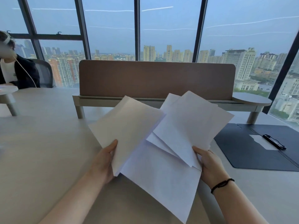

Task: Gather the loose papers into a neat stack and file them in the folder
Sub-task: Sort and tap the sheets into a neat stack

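Several white papers (161,138) are fanned out and lifted above the beige table (40,143), their edges not lined up. My left hand (103,162) grips the left sheets at their lower edge, thumb on top. My right hand (208,164) grips the right sheets at their lower right corner. A dark folder (246,151) lies open and flat on the table to the right, apart from the papers. A black clip (274,141) and a white label sit on its inner face.
A brown desk divider (155,78) on a low shelf runs across the far side of the table. Another person (14,71) sits at the far left beside a mesh chair. Tall windows stand behind.
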{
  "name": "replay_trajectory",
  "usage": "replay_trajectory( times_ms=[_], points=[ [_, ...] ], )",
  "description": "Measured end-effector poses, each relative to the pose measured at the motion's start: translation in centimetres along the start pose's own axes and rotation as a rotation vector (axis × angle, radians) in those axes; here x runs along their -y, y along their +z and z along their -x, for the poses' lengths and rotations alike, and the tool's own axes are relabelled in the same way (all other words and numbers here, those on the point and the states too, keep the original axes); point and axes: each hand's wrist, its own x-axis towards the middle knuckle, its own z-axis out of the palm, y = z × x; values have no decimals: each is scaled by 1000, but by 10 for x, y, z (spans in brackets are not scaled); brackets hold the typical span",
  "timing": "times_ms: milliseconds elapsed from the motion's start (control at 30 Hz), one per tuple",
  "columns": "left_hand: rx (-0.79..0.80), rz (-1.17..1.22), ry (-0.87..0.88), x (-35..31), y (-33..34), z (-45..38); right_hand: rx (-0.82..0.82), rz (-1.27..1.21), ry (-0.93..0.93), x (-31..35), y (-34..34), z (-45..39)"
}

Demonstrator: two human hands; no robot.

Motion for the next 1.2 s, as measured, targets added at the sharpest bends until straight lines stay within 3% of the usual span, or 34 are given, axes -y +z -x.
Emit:
replay_trajectory(
  times_ms=[200, 400, 567, 667, 833, 933, 1200],
  points=[
    [60, 5, -93, 18, 14, 7, 63, -11, 17, -6, 1, 2],
    [107, -35, -71, 3, 8, 9, 10, 441, -140, -6, 12, 5],
    [114, 97, -76, -10, -11, -2, 149, 490, -106, -1, 6, 6],
    [210, 145, -132, -7, -14, -5, 292, 573, -106, 2, 4, 12],
    [255, -185, -136, -4, -3, -2, 481, 687, -135, 6, 6, 21],
    [268, -402, -166, -5, -6, 1, 431, 710, -142, 6, 9, 23],
    [289, -617, -19, -2, 3, 8, 414, 691, -101, 7, 12, 26]
  ],
)
